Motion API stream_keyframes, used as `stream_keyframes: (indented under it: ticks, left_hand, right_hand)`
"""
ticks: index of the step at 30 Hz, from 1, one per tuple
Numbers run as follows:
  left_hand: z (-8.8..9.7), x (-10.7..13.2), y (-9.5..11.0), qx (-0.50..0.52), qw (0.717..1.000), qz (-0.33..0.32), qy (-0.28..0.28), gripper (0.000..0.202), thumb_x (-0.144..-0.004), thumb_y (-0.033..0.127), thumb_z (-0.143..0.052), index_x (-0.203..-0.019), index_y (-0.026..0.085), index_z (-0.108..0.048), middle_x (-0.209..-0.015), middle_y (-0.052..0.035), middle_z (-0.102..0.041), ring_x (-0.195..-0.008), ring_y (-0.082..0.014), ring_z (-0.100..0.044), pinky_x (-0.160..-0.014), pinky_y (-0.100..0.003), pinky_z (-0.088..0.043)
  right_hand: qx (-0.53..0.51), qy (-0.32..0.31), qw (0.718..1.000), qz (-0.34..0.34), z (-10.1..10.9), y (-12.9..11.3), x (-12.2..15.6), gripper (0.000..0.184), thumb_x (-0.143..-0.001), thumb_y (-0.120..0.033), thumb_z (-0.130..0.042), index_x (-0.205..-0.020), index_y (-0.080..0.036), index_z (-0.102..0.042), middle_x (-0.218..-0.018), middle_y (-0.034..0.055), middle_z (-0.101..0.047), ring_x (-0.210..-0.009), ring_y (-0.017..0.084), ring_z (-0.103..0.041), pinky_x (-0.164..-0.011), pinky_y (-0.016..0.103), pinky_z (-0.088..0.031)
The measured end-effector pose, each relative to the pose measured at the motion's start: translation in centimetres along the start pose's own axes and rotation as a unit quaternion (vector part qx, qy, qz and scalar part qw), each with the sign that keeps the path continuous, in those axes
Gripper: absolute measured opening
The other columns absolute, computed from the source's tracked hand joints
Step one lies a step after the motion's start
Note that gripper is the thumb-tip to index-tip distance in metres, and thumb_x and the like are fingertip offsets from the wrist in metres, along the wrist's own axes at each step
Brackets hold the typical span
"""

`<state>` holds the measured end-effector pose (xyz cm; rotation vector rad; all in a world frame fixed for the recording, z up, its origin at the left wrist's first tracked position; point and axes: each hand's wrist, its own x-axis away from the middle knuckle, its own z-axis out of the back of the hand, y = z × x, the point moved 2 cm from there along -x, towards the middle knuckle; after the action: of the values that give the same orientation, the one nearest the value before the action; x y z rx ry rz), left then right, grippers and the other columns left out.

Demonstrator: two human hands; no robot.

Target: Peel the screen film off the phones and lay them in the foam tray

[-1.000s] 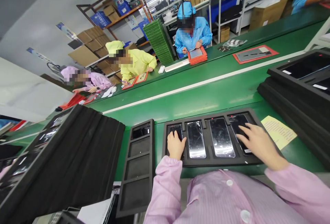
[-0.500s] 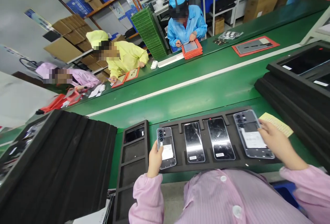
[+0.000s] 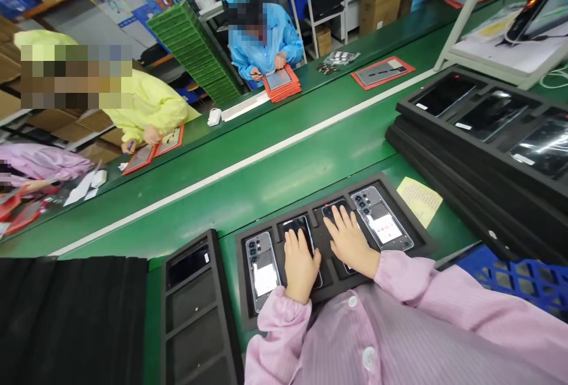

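A black foam tray [image 3: 244, 278] with several phones lies in front of me. My left hand [image 3: 300, 264] rests flat, fingers stretched, over the second phone [image 3: 296, 223], a dark-screened one that shows around the hand. Over the third phone [image 3: 336, 209] lies my right hand [image 3: 350, 238], fingers spread, covering most of it. At the tray's left end is a phone with its camera side up and a white label [image 3: 261, 272]. Another such phone [image 3: 382, 219] fills the right-end slot, just beyond my right hand.
A second foam tray [image 3: 193, 308] holding one phone stands to the left, beside black foam stacks [image 3: 71, 320]. Stacked trays with phones [image 3: 483, 119] and a yellow sheet [image 3: 419, 201] are at right. Co-workers sit across the green bench [image 3: 284, 160].
Both hands have let go of the two end phones and moved inward over the two middle ones. The end phones now lie in their slots. The view has shifted right.
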<state>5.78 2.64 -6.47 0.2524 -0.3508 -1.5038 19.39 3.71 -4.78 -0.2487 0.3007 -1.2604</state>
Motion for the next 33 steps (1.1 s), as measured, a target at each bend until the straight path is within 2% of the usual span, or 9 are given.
stream_keyframes:
  ticks: [4,8,12,15,17,20,24,27,33]
  left_hand:
    - [3.9,0.1,-3.5,0.059,0.989,0.133,-0.016,0.063,-0.072,0.014,-0.051,-0.135,0.013,-0.04,-0.112,-0.0162,-0.066,-0.104,-0.0307,-0.063,-0.091,-0.045,-0.047]
    - [4.8,1.1,-6.8,0.195,0.963,0.187,0.024,0.061,-0.075,0.016,-0.051,-0.135,0.012,-0.039,-0.122,-0.0181,-0.061,-0.112,-0.03,-0.059,-0.093,-0.043,-0.047]
    - [2.3,1.6,-6.0,0.245,0.957,0.147,0.045,0.06,-0.08,0.016,-0.046,-0.138,0.014,-0.032,-0.133,-0.0146,-0.053,-0.12,-0.0207,-0.054,-0.097,-0.033,-0.045]
    - [0.3,1.7,-4.4,0.228,0.965,0.11,0.062,0.061,-0.077,0.018,-0.051,-0.135,0.01,-0.037,-0.142,-0.0185,-0.041,-0.133,-0.0253,-0.038,-0.108,-0.041,-0.033]
    - [-0.5,2.1,-3.5,0.169,0.982,0.043,0.069,0.052,-0.076,0.019,-0.054,-0.127,0.011,-0.049,-0.144,-0.0192,-0.037,-0.137,-0.03,-0.028,-0.111,-0.05,-0.025]
    - [-1.3,3.3,-3.0,0.056,0.995,-0.069,0.054,0.034,-0.081,0.021,-0.049,-0.114,0.018,-0.06,-0.136,-0.0163,-0.05,-0.132,-0.0314,-0.038,-0.106,-0.056,-0.03]
    - [-1.4,5.0,-3.6,0.002,0.994,-0.087,0.069,0.031,-0.085,0.021,-0.044,-0.109,0.021,-0.063,-0.127,-0.0138,-0.058,-0.124,-0.0289,-0.048,-0.104,-0.055,-0.034]
    - [-0.7,6.4,-4.9,0.005,0.995,-0.043,0.088,0.03,-0.085,0.019,-0.041,-0.105,0.021,-0.064,-0.125,-0.0136,-0.059,-0.125,-0.0297,-0.047,-0.105,-0.06,-0.029]
    - [2.0,9.1,-10.8,0.07,0.975,0.159,0.139,0.035,-0.081,0.017,-0.042,-0.112,0.017,-0.059,-0.133,-0.0187,-0.049,-0.135,-0.0349,-0.031,-0.106,-0.066,-0.017]
  right_hand:
    - [-0.052,-0.013,0.996,-0.068,3.1,3.0,0.6,0.055,-0.077,-0.009,-0.045,-0.132,-0.012,-0.046,-0.123,0.0159,-0.057,-0.104,0.03,-0.06,-0.078,0.036,-0.054]
    - [-0.115,-0.016,0.984,-0.133,3.9,6.6,1.0,0.049,-0.081,-0.009,-0.042,-0.13,-0.012,-0.045,-0.074,0.0048,-0.069,-0.061,0.019,-0.066,-0.057,0.028,-0.053]
    - [-0.165,0.012,0.98,-0.109,2.5,6.1,1.5,0.04,-0.086,-0.012,-0.039,-0.125,-0.01,-0.048,-0.083,0.005,-0.069,-0.07,0.016,-0.066,-0.063,0.026,-0.055]
    - [-0.158,0.061,0.982,-0.079,2.5,6.2,2.4,0.035,-0.085,-0.02,-0.042,-0.117,-0.016,-0.056,-0.114,0.0104,-0.062,-0.106,0.022,-0.058,-0.087,0.035,-0.051]
    - [-0.137,0.097,0.983,-0.079,3.3,7.9,3.3,0.032,-0.083,-0.026,-0.045,-0.11,-0.019,-0.061,-0.122,0.0108,-0.058,-0.117,0.026,-0.05,-0.098,0.045,-0.043]
    - [-0.095,0.136,0.979,-0.121,4.3,11.9,5.3,0.033,-0.083,-0.029,-0.042,-0.104,-0.016,-0.063,-0.118,0.0157,-0.059,-0.114,0.032,-0.051,-0.098,0.055,-0.039]
    - [-0.06,0.123,0.972,-0.189,4.0,14.7,7.8,0.04,-0.083,-0.029,-0.037,-0.112,-0.014,-0.061,-0.111,0.0161,-0.063,-0.101,0.031,-0.06,-0.084,0.049,-0.05]
    - [-0.046,0.092,0.968,-0.228,3.5,14.4,8.5,0.043,-0.085,-0.03,-0.035,-0.119,-0.015,-0.058,-0.113,0.0137,-0.063,-0.098,0.027,-0.062,-0.077,0.04,-0.053]
    - [0.014,0.023,0.959,-0.281,4.4,13.1,7.6,0.045,-0.086,-0.027,-0.035,-0.123,-0.013,-0.057,-0.116,0.0169,-0.062,-0.092,0.028,-0.064,-0.066,0.037,-0.052]
